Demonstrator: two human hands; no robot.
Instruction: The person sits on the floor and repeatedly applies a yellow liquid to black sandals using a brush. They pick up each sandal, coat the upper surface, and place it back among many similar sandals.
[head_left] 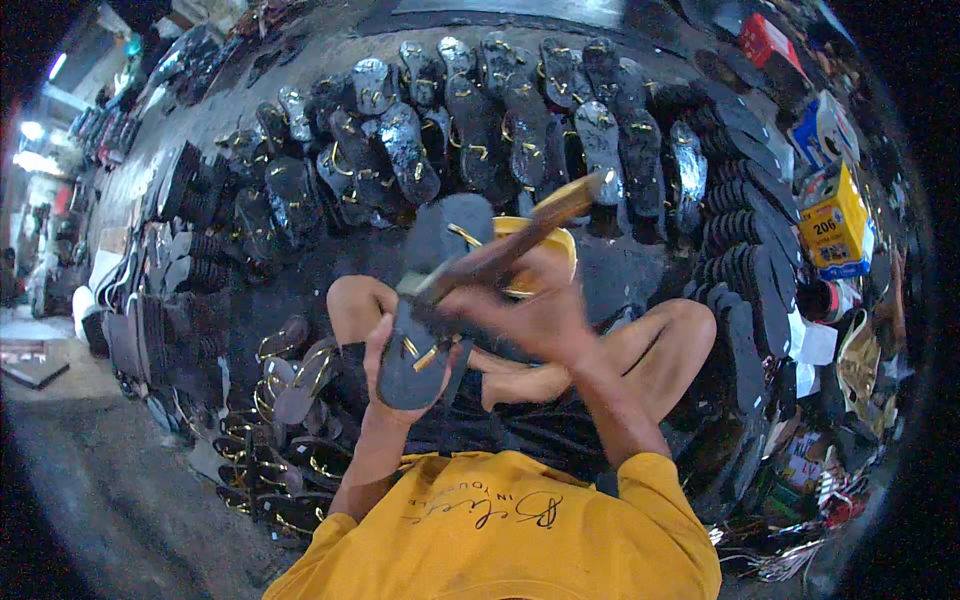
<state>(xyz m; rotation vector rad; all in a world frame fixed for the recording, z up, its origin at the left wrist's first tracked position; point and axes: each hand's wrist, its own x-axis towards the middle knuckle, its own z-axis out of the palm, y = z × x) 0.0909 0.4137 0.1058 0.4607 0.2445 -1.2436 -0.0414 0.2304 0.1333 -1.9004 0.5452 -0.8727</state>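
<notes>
My left hand (385,345) holds a dark sandal (425,300) with gold straps upright above my crossed legs. My right hand (535,315) grips a wooden-handled hammer (520,235); its handle slants up to the right and its head end lies against the sandal near my left hand. The right hand is blurred by motion. A yellow bowl (560,245) sits on the floor just behind the hammer, partly hidden by it.
Rows of dark sandals with gold straps (480,120) cover the floor ahead and to the left. Stacks of black soles (745,260) stand at the right, beside a yellow box (835,225). More sandals (290,440) lie by my left knee.
</notes>
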